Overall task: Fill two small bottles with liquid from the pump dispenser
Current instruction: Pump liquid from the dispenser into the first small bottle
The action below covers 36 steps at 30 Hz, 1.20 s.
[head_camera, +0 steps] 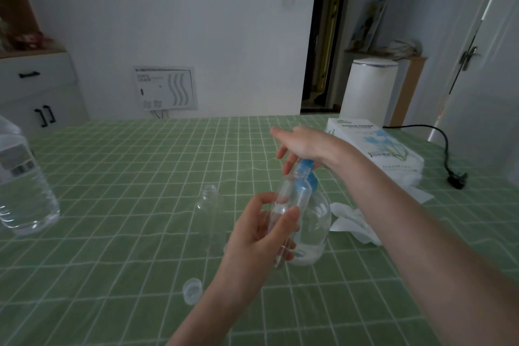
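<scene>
My left hand (261, 236) grips a small clear bottle (283, 202), tilted with its open neck up against the blue spout of the pump dispenser (314, 222). The dispenser is a clear round bottle with liquid in its lower part and a blue pump head. My right hand (303, 146) lies palm down on top of that pump head, fingers spread. A second small clear bottle (209, 205) stands uncapped on the green checked tablecloth, left of the dispenser. A clear cap (192, 291) lies near my left forearm.
A large clear water bottle (21, 185) stands at the table's left edge. A white tissue pack (373, 146) lies at the back right, with crumpled tissue (354, 222) beside the dispenser. A black cable and plug (456, 178) rest at the right edge.
</scene>
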Tool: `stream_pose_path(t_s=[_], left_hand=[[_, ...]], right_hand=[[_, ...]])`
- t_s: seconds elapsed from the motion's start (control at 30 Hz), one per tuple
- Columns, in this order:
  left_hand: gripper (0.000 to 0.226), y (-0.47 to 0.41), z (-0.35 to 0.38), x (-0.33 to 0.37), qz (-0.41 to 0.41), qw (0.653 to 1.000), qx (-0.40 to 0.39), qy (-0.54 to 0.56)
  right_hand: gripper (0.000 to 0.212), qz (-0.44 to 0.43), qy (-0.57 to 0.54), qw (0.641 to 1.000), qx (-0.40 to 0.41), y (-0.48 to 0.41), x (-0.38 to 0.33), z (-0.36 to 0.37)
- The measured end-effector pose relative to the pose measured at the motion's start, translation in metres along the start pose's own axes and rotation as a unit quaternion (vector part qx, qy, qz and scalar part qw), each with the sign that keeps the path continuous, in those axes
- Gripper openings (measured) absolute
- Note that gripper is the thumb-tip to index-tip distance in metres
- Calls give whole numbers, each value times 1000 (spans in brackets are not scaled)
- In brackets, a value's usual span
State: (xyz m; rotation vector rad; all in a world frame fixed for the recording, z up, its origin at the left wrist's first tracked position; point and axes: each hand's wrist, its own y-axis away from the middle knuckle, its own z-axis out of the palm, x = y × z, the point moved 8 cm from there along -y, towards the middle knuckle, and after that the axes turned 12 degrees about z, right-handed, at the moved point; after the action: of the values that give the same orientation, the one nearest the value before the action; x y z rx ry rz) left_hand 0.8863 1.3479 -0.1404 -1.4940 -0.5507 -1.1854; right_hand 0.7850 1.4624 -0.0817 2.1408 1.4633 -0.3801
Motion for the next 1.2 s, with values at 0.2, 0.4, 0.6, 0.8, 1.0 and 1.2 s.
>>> stream_pose_path(t_s=[0.2,0.4,0.6,0.8,1.0,1.2], left_hand=[[42,1,0,-1,-2,1000,-1,5],[43,5,-2,-6,-10,1000,0,0],[43,3,-3,-4,-9,1000,-4,-5],[44,0,-2,-2,-8,1000,4,11],[45,2,-3,-5,-14,1000,-1,6],[36,5,-6,-9,-21,1000,4,-7]], right_hand=[[67,6,2,1000,-8,-1,4,5],[62,5,-3,1000,-5,-1,6,12],[58,-5,-12,1000,1,3,1,5],[58,4,6,1000,-1,3,1,2],[55,8,6,1000,0,3,2,7],[55,9,15,1000,1,4,4,15]])
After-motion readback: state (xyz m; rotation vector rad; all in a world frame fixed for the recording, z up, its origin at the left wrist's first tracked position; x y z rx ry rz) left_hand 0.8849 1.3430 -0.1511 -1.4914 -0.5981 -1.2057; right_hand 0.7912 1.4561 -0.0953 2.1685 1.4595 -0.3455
